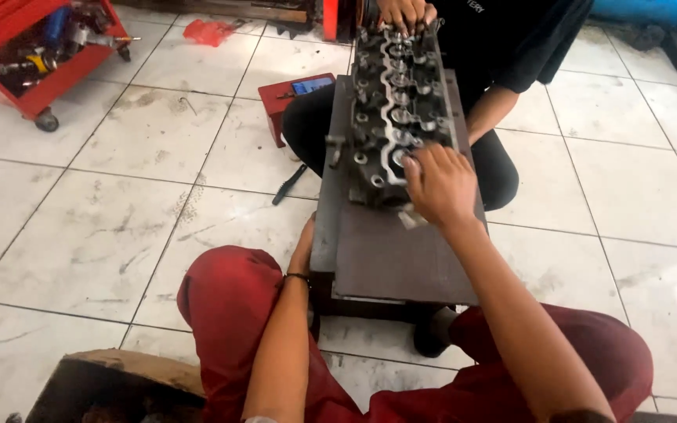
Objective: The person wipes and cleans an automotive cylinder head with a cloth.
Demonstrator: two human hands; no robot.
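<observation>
Red trousered knees (229, 313) flank a low grey bench (401, 258).
Right hand (440, 184) rests curled on the engine head (397, 102); left hand (303, 247) grips the bench edge; a co-worker's hand (403, 14) holds the far end.

I have only one view, from the camera on the person's head. It looks steeply down and forward, over the red-trousered knees, at the cylinder head (398, 102) lying on a dark board (401, 258). It is near: the cylinder head stands a little above the middle of the frame. Beyond it sits a co-worker in black, left of it the white tiled floor (103, 204) and, far left, a red tool cart (33, 47).
</observation>
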